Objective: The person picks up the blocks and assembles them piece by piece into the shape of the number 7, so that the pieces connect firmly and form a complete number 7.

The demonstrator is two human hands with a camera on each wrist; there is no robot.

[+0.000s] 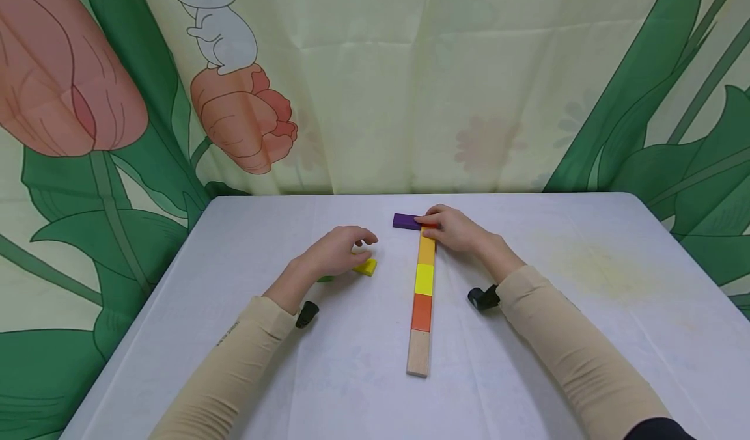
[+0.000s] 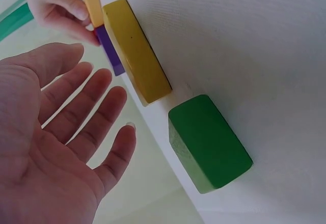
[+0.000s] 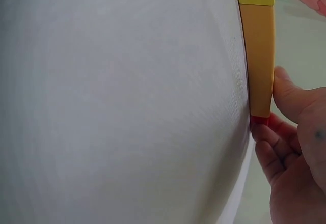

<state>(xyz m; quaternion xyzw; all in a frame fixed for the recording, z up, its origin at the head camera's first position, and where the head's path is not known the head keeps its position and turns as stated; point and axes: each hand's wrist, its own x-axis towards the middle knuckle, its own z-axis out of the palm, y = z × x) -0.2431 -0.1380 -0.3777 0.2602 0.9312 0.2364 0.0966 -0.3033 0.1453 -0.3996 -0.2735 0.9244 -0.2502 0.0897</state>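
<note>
A straight row of blocks runs away from me: plain wood (image 1: 418, 354), orange-red (image 1: 421, 313), yellow (image 1: 424, 279) and light orange (image 1: 426, 251). Across its far end lie a purple block (image 1: 405, 221) and a red block (image 3: 260, 120), mostly covered by fingers. My right hand (image 1: 458, 229) pinches the red block, its thumb by the light orange block. To the left of the row, my left hand (image 1: 338, 251) hovers with relaxed, spread fingers and holds nothing. Below it lie a loose yellow block (image 2: 137, 51) and a green block (image 2: 209, 142), apart from the row.
A white cloth covers the table (image 1: 586, 336), whose far edge lies just beyond the purple block. Behind it hangs a printed curtain (image 1: 375, 101). A small black camera (image 1: 483, 298) sits at the right wrist, another (image 1: 307, 314) at the left.
</note>
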